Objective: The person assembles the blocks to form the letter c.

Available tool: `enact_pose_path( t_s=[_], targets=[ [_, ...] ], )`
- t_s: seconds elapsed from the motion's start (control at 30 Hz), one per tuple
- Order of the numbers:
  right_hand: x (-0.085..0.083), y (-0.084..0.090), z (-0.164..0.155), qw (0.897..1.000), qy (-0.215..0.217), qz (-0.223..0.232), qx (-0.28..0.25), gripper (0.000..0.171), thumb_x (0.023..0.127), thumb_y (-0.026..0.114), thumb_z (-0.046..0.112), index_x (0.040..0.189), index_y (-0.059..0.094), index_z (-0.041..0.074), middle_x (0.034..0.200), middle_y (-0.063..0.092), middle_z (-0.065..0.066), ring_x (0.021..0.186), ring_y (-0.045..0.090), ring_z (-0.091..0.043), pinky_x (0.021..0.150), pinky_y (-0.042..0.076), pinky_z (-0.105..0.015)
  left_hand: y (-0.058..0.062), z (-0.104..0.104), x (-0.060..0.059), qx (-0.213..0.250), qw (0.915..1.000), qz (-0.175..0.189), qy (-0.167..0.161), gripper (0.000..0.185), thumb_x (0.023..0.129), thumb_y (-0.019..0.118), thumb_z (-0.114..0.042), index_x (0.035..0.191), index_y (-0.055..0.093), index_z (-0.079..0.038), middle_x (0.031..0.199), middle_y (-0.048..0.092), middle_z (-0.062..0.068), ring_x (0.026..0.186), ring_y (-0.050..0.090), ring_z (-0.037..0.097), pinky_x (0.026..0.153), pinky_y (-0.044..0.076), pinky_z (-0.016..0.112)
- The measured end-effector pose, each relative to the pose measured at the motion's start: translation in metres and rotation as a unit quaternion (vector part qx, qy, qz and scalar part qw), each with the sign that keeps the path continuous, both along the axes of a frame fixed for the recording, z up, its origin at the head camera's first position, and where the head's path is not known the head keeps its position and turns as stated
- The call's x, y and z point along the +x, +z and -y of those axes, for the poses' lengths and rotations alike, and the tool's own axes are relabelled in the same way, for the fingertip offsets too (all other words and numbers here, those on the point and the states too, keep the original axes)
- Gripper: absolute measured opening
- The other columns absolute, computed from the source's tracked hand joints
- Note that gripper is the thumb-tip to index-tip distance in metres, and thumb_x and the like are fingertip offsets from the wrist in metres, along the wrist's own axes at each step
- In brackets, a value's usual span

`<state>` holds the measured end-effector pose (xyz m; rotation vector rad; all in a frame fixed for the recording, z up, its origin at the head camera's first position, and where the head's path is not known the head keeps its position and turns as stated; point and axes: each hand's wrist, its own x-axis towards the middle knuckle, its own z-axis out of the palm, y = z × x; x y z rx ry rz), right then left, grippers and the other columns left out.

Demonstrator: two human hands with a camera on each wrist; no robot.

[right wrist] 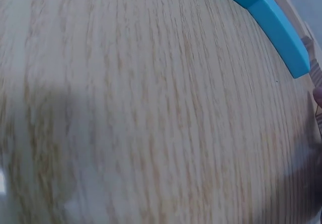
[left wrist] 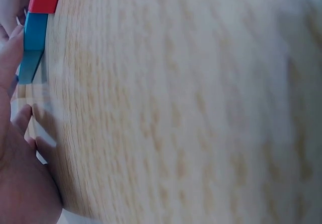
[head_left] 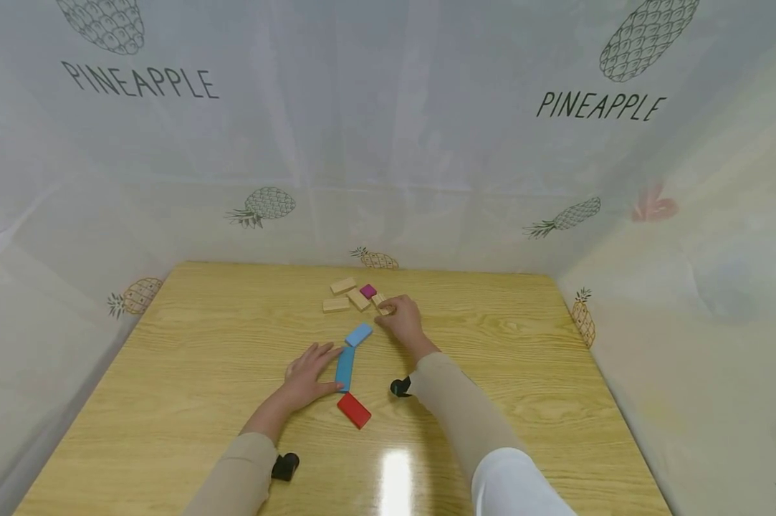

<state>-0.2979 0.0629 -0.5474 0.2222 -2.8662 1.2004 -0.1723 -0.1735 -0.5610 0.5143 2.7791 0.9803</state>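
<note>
Head view: left hand (head_left: 309,373) flat, steadying blue block (head_left: 345,368); right hand (head_left: 402,319) pinches plain block (head_left: 384,308) beyond; lift cleanly.

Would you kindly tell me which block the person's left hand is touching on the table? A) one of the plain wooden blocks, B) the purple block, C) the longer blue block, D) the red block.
C: in the head view the left hand lies flat with its fingers against the longer blue block, while the red block lies apart from it.
</note>
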Motion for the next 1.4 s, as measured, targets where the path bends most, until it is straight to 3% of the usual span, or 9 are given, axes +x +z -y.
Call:
enact_pose_path(
  t_s=[0.23,0.43,0.6,1.2,1.4],
  targets=[
    [0.0,-0.002,0.002,1.0,-0.017,-0.025,0.006,0.02,0.082,0.08,0.016,0.101,0.077,0.011,0.102,0.06,-0.009,0.092,0.054,-0.025,0.081,0.045,-0.041,0.0,-0.001,0.001,-0.004,1.0,-0.002,0.0,0.072,0.088,0.072,-0.039,0.149,0.042,-0.017,0.154,0.032,0.015,0.144,0.012,0.042,0.102,0.016,0.07],
    [-0.001,-0.003,0.001,0.999,-0.019,-0.031,-0.009,0.016,0.084,0.078,0.013,0.1,0.078,0.01,0.103,0.063,-0.009,0.09,0.059,-0.023,0.081,0.048,-0.039,0.002,-0.002,0.0,-0.001,1.0,-0.003,-0.002,0.072,0.088,0.073,-0.038,0.149,0.042,-0.015,0.154,0.032,0.016,0.145,0.011,0.042,0.102,0.016,0.069],
    [-0.004,-0.004,-0.003,1.0,-0.013,-0.019,-0.018,0.014,0.085,0.076,0.008,0.099,0.078,0.009,0.105,0.068,-0.008,0.082,0.063,-0.019,0.072,0.052,-0.033,0.003,-0.002,0.001,0.008,0.9999,-0.004,-0.005,0.073,0.087,0.074,-0.036,0.148,0.043,-0.014,0.154,0.033,0.017,0.144,0.012,0.043,0.101,0.016,0.069],
    [-0.001,0.001,-0.021,0.999,0.011,0.027,-0.045,0.02,0.087,0.072,0.001,0.105,0.076,0.007,0.113,0.066,-0.011,0.101,0.06,-0.026,0.084,0.051,-0.04,-0.001,-0.001,-0.002,-0.002,1.0,0.0,-0.005,0.073,0.087,0.073,-0.04,0.149,0.042,-0.016,0.154,0.032,0.016,0.145,0.011,0.043,0.102,0.016,0.071],
    [0.001,0.003,-0.026,0.997,0.024,0.049,-0.061,0.022,0.088,0.071,0.003,0.109,0.074,0.007,0.115,0.065,-0.01,0.098,0.059,-0.024,0.083,0.051,-0.037,-0.001,-0.001,-0.001,-0.002,1.0,0.0,-0.007,0.073,0.088,0.072,-0.039,0.149,0.041,-0.015,0.155,0.031,0.016,0.145,0.01,0.042,0.102,0.015,0.071]
  ],
)
